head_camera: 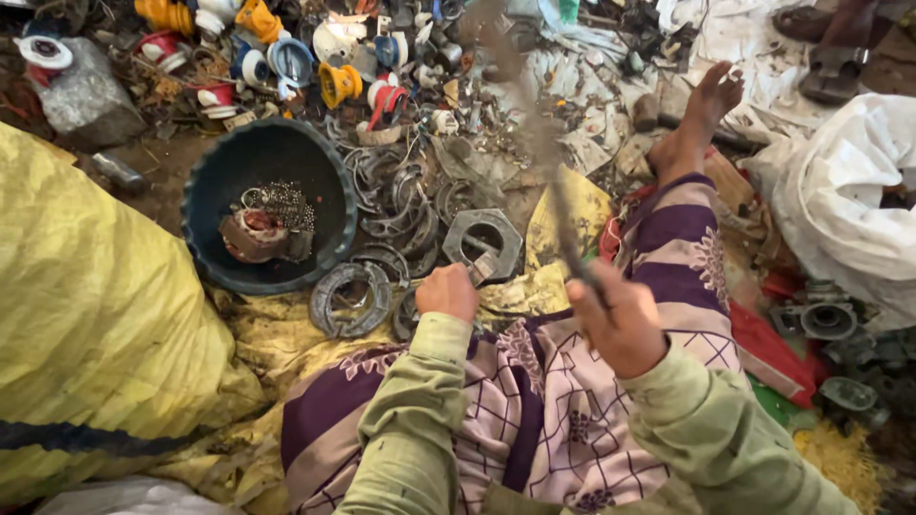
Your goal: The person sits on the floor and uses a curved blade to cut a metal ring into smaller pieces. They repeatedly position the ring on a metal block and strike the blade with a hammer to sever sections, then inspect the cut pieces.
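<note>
Two fists: right hand [622, 324] grips blurred rod [534, 133], left hand [447, 291] metal piece [482, 268]

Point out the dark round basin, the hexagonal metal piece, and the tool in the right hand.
Dark round basin [205, 186], head view, left inner wall.
Hexagonal metal piece [456, 234], head view, left edge.
Blurred long tool [549, 167], head view, mid-shaft, above right hand [620, 319].

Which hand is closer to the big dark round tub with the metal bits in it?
The left hand. It sits just right of the tub, among the metal rings. The right hand is farther right, raised and gripping a long rod.
</note>
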